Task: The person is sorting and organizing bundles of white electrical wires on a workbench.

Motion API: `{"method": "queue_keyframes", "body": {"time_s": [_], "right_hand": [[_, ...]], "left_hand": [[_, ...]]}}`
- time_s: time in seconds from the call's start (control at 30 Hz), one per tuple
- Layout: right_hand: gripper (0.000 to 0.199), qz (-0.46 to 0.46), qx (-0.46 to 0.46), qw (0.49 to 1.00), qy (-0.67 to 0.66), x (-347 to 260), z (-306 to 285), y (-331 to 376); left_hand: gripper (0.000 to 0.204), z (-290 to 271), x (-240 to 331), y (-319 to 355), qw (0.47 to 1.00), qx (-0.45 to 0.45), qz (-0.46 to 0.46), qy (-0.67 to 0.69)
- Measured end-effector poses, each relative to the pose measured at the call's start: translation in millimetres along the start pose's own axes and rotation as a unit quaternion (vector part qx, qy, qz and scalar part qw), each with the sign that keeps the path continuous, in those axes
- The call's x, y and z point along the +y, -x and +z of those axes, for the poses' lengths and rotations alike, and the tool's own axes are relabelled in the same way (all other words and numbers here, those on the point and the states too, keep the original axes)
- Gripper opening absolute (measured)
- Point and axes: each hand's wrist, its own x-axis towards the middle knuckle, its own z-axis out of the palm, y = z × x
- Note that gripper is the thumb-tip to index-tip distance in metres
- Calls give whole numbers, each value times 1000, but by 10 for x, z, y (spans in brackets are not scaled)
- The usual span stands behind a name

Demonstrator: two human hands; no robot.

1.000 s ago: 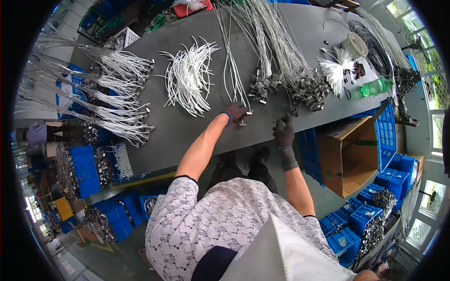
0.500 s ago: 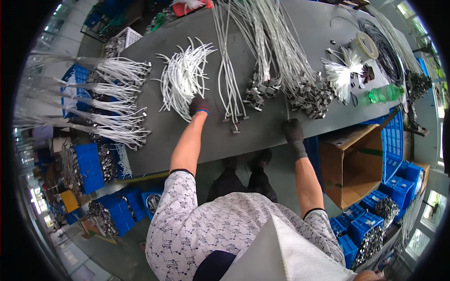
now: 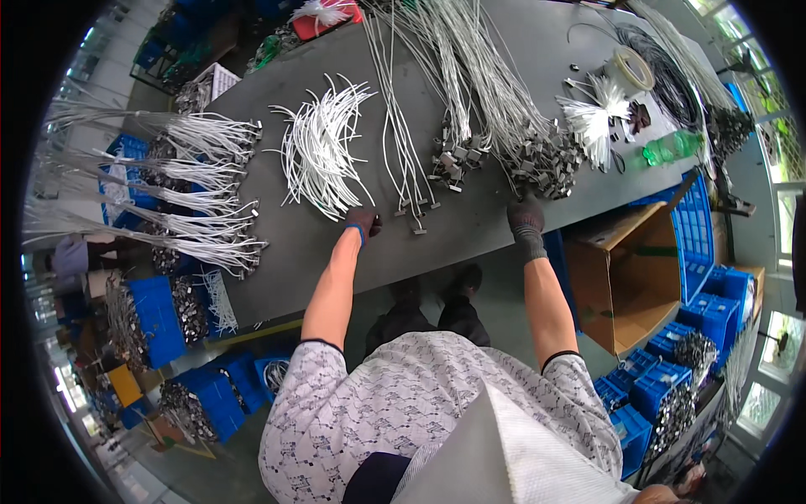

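Gloved left hand rests at near end of loose pile of short white cable pieces on grey worktop; grip unclear. Gloved right hand at worktop's near edge, touching heap of grey wires with metal connectors; closure unclear.

matt grey tabletop, glossy white wires

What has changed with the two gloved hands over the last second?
The left hand moved left along the grey table, from beside the thin strand of wires to the near end of the loose white wire bundle, and now touches it. The right hand moved right to the table's near edge, below the pile of metal-tipped cables. The bundles stayed put.
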Motion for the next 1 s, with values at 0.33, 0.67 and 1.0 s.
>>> {"method": "queue_keyframes", "body": {"time_s": [0.33,0.67,1.0], "right_hand": [[24,-40,-437,898,35,1278,-7,1799],[22,-48,-402,914,17,4067,67,4578],[24,44,-455,884,104,4336,-1215,4893]], "left_hand": [[9,300,-542,535,941,-170,-42,289],[16,2800,-1050,925,962,-230,-107,104],[9,3649,-1083,1524,959,-79,170,215]]}}
